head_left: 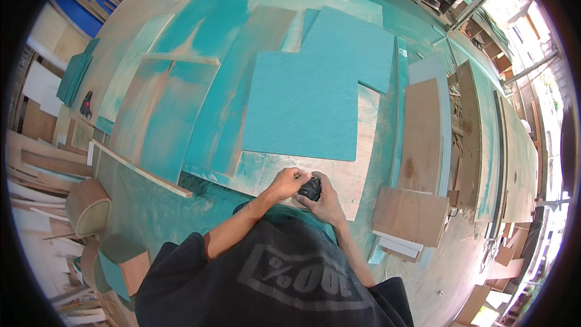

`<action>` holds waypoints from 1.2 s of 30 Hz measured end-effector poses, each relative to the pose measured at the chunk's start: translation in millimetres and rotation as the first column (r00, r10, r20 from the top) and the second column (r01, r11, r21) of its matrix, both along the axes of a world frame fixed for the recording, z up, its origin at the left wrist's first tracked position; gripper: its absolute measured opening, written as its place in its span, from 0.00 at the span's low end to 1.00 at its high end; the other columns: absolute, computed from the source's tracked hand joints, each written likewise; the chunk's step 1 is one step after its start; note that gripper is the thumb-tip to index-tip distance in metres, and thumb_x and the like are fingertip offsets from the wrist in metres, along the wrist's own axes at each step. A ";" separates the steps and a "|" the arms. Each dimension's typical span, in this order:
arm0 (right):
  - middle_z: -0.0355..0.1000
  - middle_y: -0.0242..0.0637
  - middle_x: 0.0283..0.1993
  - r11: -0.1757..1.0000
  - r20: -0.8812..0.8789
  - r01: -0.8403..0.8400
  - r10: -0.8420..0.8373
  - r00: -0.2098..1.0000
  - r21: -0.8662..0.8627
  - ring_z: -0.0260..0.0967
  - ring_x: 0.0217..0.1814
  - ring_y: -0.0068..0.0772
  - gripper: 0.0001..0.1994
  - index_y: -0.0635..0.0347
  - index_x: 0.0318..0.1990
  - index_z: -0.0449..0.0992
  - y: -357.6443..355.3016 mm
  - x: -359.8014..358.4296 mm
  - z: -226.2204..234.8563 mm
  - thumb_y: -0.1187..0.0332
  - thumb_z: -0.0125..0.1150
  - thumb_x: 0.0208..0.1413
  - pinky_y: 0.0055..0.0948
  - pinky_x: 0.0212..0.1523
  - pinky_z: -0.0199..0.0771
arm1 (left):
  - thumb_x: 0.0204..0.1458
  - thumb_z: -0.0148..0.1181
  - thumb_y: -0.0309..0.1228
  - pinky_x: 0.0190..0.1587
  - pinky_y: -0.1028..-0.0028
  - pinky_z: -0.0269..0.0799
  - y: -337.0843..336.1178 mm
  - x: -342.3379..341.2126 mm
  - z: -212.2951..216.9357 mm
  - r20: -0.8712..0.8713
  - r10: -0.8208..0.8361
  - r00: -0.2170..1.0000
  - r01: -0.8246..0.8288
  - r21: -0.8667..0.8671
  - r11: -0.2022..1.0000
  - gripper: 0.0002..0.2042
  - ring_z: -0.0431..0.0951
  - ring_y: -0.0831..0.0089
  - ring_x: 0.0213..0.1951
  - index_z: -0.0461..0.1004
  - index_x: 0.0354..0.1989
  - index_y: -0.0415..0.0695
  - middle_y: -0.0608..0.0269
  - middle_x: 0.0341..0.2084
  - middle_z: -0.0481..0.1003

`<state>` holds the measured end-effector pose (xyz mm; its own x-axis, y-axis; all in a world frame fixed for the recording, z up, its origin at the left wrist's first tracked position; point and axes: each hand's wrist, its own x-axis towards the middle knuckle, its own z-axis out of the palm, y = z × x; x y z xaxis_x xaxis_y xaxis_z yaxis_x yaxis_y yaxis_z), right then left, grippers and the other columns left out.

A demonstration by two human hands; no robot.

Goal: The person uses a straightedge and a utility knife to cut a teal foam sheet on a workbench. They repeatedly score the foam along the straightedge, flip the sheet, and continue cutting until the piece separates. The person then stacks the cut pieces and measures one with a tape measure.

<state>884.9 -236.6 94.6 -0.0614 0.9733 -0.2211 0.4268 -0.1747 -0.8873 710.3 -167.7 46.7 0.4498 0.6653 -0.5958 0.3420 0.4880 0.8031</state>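
My right hand [328, 199] is closed around a small rounded black object [310, 188] close in front of my body. Its exact kind does not show. My left hand [287, 184] comes at it from the other side, fingers curled, with its fingertips against the object's upper left. Both hands are over the near edge of a pale wooden board [275, 168] dusted with turquoise. Just beyond them lies a flat turquoise panel [305, 106], and a second turquoise panel [351, 42] overlaps with it at the far right.
Turquoise-stained boards [163, 115] cover the work surface to the left, with a wooden strip [142, 168] along their near side. A black-and-red tool [86, 104] lies at far left. Curved wooden pieces [88, 207] stand at lower left. Plywood sheets [422, 136] lie to the right.
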 end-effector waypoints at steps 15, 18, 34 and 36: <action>0.80 0.52 0.42 0.986 0.114 -0.162 0.165 0.980 -0.034 0.82 0.45 0.44 0.29 0.63 0.51 0.77 36.2 19.9 -31.9 0.47 0.74 0.55 0.40 0.47 0.82 | 0.55 0.69 0.28 0.43 0.75 0.75 -1.8 -42.2 -29.2 0.125 0.265 0.956 -0.276 0.077 0.958 0.17 0.79 0.76 0.37 0.80 0.52 0.34 0.63 0.36 0.82; 0.80 0.50 0.46 0.987 0.300 -0.157 0.139 0.944 0.035 0.82 0.46 0.46 0.22 0.55 0.52 0.81 72.5 95.9 -44.9 0.55 0.76 0.53 0.42 0.49 0.83 | 0.57 0.65 0.29 0.44 0.68 0.78 41.0 -86.2 -41.0 -0.163 0.470 0.867 -0.336 0.504 0.796 0.14 0.82 0.68 0.39 0.82 0.49 0.35 0.54 0.37 0.84; 0.77 0.37 0.37 0.991 0.614 -0.062 -0.023 0.789 0.116 0.71 0.52 0.38 0.10 0.51 0.45 0.85 92.7 223.7 -88.4 0.65 0.63 0.58 0.39 0.61 0.65 | 0.57 0.66 0.24 0.44 0.62 0.78 72.0 -116.0 -104.9 -0.272 0.785 0.556 -0.258 0.841 0.475 0.10 0.84 0.59 0.38 0.82 0.47 0.38 0.51 0.37 0.84; 0.76 0.35 0.45 0.987 0.634 -0.046 -0.063 0.771 0.155 0.70 0.54 0.47 0.10 0.44 0.46 0.85 88.1 225.7 -95.8 0.64 0.64 0.57 0.42 0.58 0.72 | 0.58 0.65 0.22 0.44 0.60 0.77 68.2 -108.3 -100.3 -0.286 0.778 0.559 -0.240 0.843 0.482 0.09 0.83 0.56 0.40 0.81 0.47 0.37 0.50 0.40 0.82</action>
<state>1110.6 -148.5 -1.2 0.0481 0.9973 -0.0556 0.9007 -0.0673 -0.4292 602.0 -99.5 -53.6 -0.3813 0.9105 0.1603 0.7116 0.1784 0.6796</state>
